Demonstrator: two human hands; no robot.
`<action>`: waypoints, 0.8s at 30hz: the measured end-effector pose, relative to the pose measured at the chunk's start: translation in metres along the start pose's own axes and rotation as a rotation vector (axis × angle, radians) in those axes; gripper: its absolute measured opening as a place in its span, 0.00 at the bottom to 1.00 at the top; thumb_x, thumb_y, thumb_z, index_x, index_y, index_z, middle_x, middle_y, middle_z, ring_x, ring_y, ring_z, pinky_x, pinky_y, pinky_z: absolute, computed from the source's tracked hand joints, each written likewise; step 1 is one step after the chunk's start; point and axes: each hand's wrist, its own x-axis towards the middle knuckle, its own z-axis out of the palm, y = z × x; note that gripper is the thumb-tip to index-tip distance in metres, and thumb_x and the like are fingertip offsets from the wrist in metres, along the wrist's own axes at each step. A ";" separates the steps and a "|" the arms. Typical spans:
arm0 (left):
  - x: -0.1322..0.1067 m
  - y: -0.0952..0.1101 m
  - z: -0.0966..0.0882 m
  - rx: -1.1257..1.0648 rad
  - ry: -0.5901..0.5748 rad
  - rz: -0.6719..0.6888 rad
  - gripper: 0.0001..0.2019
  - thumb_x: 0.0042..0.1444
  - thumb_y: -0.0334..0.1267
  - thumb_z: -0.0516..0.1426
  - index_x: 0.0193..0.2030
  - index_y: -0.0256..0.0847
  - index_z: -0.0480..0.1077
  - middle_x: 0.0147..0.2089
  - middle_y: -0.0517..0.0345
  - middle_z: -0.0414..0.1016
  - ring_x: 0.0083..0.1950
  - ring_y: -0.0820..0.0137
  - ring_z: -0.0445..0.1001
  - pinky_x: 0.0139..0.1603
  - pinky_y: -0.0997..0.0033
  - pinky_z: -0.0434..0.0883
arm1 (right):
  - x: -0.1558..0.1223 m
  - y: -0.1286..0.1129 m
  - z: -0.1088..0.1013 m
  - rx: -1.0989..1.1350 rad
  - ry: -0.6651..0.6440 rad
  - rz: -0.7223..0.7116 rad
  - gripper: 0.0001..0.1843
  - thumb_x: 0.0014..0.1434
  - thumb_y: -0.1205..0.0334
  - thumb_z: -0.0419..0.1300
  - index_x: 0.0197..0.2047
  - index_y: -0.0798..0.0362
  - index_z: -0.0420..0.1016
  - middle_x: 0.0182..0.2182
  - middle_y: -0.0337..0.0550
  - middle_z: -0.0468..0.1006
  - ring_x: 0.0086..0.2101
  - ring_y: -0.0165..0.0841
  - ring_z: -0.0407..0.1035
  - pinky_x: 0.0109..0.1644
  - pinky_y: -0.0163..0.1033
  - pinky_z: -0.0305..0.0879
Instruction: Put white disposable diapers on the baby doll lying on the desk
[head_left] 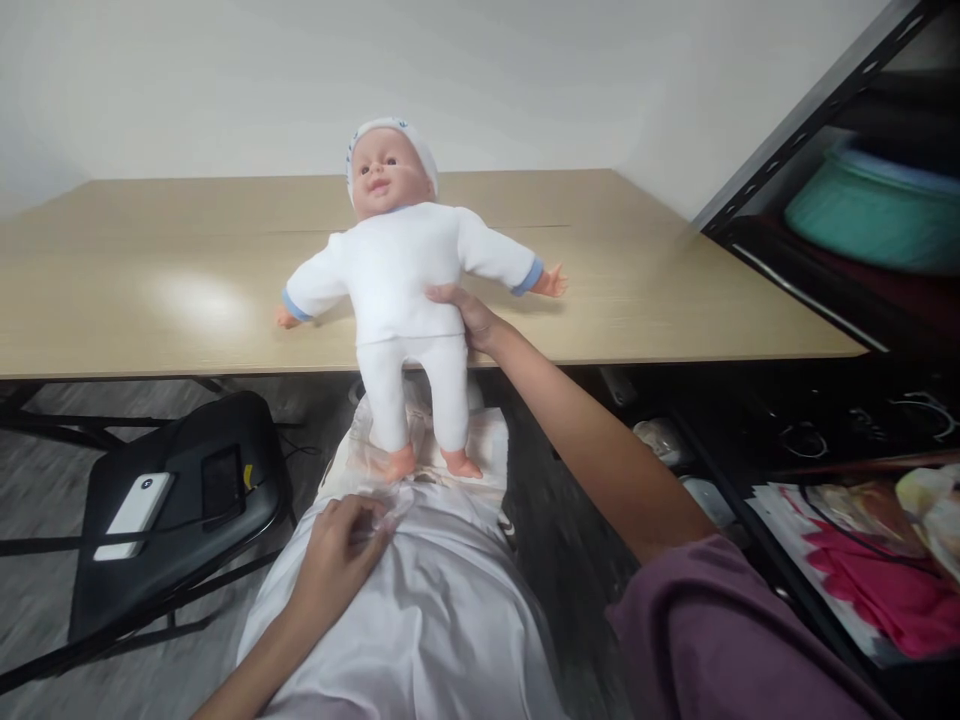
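Observation:
A baby doll (409, 270) in a white top with blue cuffs, white trousers and a white cap is propped upright, leaning back against the table's front edge. My right hand (472, 318) grips its waist from the side, thumb across the belly. The doll's feet rest on a cream, crumpled sheet or bag (487, 450) over my knees. On the white cloth (457, 590) covering my lap, my left hand (346, 545) lies with curled, closed fingers. Something thin and pale shows at its fingertips; what they pinch cannot be made out.
A wooden table (187, 300) stands in front against the wall. At left, a black folding chair (262, 450) holds a white phone or power bank (135, 515). At right, a metal shelf rack (795, 150) carries a green tub (870, 205), with pink cloth (877, 580) lower down.

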 end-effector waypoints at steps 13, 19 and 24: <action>0.006 -0.002 0.009 0.120 0.067 0.147 0.11 0.69 0.52 0.65 0.41 0.49 0.82 0.43 0.56 0.85 0.43 0.56 0.77 0.49 0.56 0.69 | 0.001 0.000 0.000 0.029 -0.033 -0.011 0.21 0.51 0.49 0.75 0.45 0.47 0.81 0.46 0.43 0.88 0.53 0.48 0.79 0.65 0.51 0.76; 0.001 0.010 -0.002 -0.157 -0.044 0.151 0.06 0.68 0.46 0.67 0.40 0.49 0.82 0.43 0.56 0.82 0.48 0.59 0.77 0.52 0.58 0.70 | 0.002 -0.001 0.000 0.041 -0.042 -0.033 0.22 0.52 0.51 0.76 0.47 0.49 0.80 0.45 0.43 0.88 0.52 0.49 0.78 0.66 0.52 0.75; -0.023 -0.004 -0.028 -0.496 -0.004 -0.020 0.14 0.63 0.50 0.71 0.35 0.45 0.79 0.38 0.56 0.76 0.41 0.64 0.75 0.44 0.67 0.71 | 0.002 -0.001 0.001 0.045 0.025 0.009 0.24 0.49 0.50 0.77 0.46 0.47 0.79 0.43 0.43 0.88 0.55 0.50 0.77 0.68 0.52 0.74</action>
